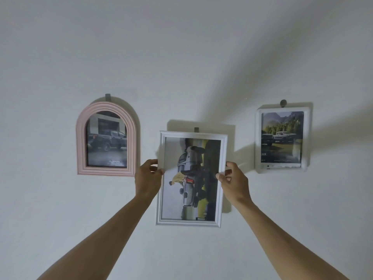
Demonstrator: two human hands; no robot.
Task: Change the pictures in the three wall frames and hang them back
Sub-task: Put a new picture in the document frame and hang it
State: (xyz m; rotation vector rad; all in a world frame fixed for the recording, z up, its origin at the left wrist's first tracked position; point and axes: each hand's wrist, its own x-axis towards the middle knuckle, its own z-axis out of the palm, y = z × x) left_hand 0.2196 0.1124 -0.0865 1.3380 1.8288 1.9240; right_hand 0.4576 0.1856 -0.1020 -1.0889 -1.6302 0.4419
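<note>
Three frames are on a white wall. A pink arched frame (106, 138) with a dark truck picture hangs at the left from a grey hook. At the right hangs a white rounded frame (281, 139) showing trucks before mountains. Between them is a white rectangular frame (191, 178) whose truck picture lies sideways. My left hand (148, 177) grips its left edge and my right hand (234, 179) grips its right edge. The frame's top edge sits at a grey wall hook (196, 129); whether it hangs on the hook I cannot tell.
Bare white wall (181, 57) surrounds the frames, crossed by soft shadows at the upper right. A grey hook (108, 97) shows above the pink frame and a round peg (283, 102) above the right frame.
</note>
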